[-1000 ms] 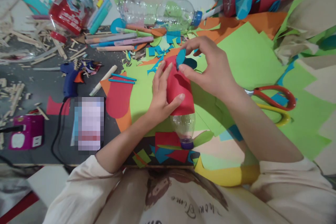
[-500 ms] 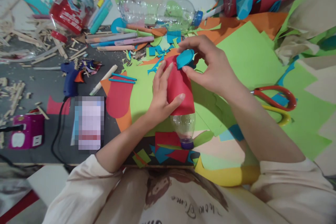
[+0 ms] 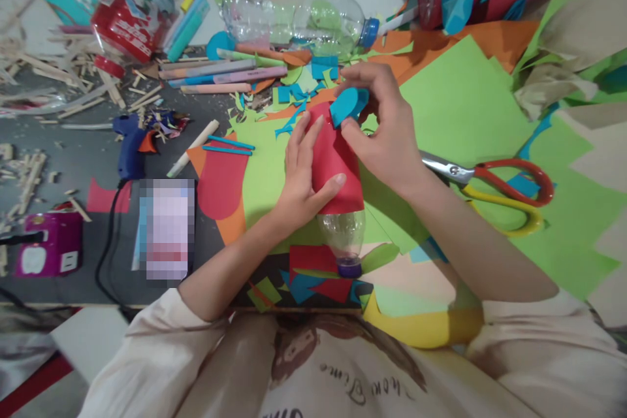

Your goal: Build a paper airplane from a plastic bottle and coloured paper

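A plastic bottle [image 3: 337, 183] wrapped in red paper lies with its purple cap toward me. My left hand [image 3: 306, 179] rests around its left side, fingers along the paper and thumb across the top. Near the bottle's far end, my right hand [image 3: 379, 121] pinches a blue paper piece [image 3: 349, 106] with a rounded end between thumb and fingers. The piece's lower left edge meets the red paper; whether it is attached I cannot tell. Light green paper sheets [image 3: 264, 183] spread beneath the bottle.
Scissors [image 3: 490, 186] lie right of my right forearm. To the left are a blue glue gun [image 3: 131, 144], a phone [image 3: 169, 228] and a purple box [image 3: 50, 245]. Markers [image 3: 220, 75], a clear bottle [image 3: 298, 16] and paper scraps lie at the back.
My right hand has turned and shifted slightly, tilting the blue piece up and right. The scissors' blades now show beside my wrist. My left hand and the bottle stay put.
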